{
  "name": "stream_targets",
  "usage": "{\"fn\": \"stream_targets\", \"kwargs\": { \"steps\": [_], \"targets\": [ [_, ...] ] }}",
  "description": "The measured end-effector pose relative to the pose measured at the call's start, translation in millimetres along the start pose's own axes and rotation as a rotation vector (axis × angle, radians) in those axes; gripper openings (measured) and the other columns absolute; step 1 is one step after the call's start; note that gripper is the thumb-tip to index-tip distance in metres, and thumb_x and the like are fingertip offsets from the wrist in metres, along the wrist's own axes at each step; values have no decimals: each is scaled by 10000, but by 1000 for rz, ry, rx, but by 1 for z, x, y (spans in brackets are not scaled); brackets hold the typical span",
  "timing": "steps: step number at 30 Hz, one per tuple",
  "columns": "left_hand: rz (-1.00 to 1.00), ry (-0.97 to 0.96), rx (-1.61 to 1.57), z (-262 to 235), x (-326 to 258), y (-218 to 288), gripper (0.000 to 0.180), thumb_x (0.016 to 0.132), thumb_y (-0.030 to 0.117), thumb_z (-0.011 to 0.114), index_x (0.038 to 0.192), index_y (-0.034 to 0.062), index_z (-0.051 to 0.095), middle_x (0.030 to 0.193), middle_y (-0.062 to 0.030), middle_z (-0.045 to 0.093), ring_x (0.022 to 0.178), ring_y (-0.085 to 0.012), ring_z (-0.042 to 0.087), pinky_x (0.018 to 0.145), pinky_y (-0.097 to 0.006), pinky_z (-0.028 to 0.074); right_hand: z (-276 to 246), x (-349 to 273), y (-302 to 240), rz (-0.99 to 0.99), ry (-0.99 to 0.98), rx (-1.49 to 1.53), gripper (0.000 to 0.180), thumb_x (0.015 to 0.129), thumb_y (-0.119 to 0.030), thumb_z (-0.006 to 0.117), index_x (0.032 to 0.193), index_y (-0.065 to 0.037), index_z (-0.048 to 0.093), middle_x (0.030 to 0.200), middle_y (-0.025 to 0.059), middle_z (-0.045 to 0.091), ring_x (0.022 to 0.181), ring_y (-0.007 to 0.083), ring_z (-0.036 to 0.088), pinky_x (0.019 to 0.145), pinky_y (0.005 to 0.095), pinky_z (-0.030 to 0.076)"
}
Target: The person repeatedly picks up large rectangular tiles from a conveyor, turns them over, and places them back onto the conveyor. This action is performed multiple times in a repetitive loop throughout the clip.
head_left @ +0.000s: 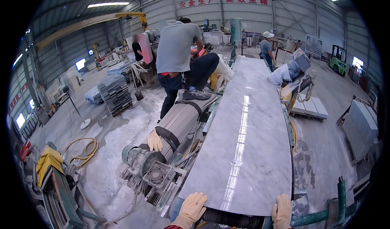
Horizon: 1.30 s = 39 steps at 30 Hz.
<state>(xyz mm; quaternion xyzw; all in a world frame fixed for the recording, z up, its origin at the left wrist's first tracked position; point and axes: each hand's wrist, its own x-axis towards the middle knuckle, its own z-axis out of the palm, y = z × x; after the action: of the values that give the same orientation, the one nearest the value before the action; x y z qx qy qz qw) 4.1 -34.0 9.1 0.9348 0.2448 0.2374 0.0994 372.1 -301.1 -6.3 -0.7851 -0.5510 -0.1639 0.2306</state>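
Observation:
A long polished slab of white-grey marble (260, 147) stretches away from me on a roller frame, a bright strip of light reflected along it. At its near left corner, my left hand (191, 208) in a cream glove holds the edge, fingers over the top. My right hand (281, 210), gloved alike, grips the near right corner, thumb toward the slab. The undersides of both hands are hidden. Below the slab's near end a dark roller (231, 219) shows between them.
Left of the slab stand a motor (146, 160) and a ribbed roller (183, 119) with a loose glove (154, 141) on it. A person (176, 50) has a foot on that roller. A machine head (298, 62) flanks the right side; another person (267, 50) stands beyond. Green pipes (321, 217) lie near right.

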Motion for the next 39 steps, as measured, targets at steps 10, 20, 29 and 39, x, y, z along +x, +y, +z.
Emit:
{"fn": "stream_targets", "kwargs": {
  "steps": [10,20,29,39],
  "targets": [
    [-3,34,27,-2,-11,1,454,869,207,710,1295,85,614,1324,-135,629,1222,-351,586,1048,-475,475,10,-18,7,72,-89,20,428,958,-204,599,1308,43,583,1368,311,577,1295,546,506,1151,608,384],
    [-26,-4,11,-5,-16,2,486,857,202,728,1315,93,607,1350,-134,621,1230,-355,578,1053,-480,468,-4,-6,-8,25,-49,35,393,939,-203,591,1245,43,597,1271,323,600,1171,541,543,1048,603,439],
    [-36,-39,-2,-4,-16,4,503,851,211,735,1322,96,605,1359,-147,615,1235,-372,568,1060,-490,457,-8,-9,-10,40,-53,15,354,917,-144,597,1222,34,574,1242,286,569,1185,521,525,1068,579,427],
    [-2,16,18,1,-20,4,497,842,218,733,1305,85,609,1338,-165,614,1207,-404,572,1038,-512,466,3,-25,1,67,-45,-3,438,955,-232,597,1305,31,609,1358,322,612,1256,556,540,1129,613,415]
  ]
}}
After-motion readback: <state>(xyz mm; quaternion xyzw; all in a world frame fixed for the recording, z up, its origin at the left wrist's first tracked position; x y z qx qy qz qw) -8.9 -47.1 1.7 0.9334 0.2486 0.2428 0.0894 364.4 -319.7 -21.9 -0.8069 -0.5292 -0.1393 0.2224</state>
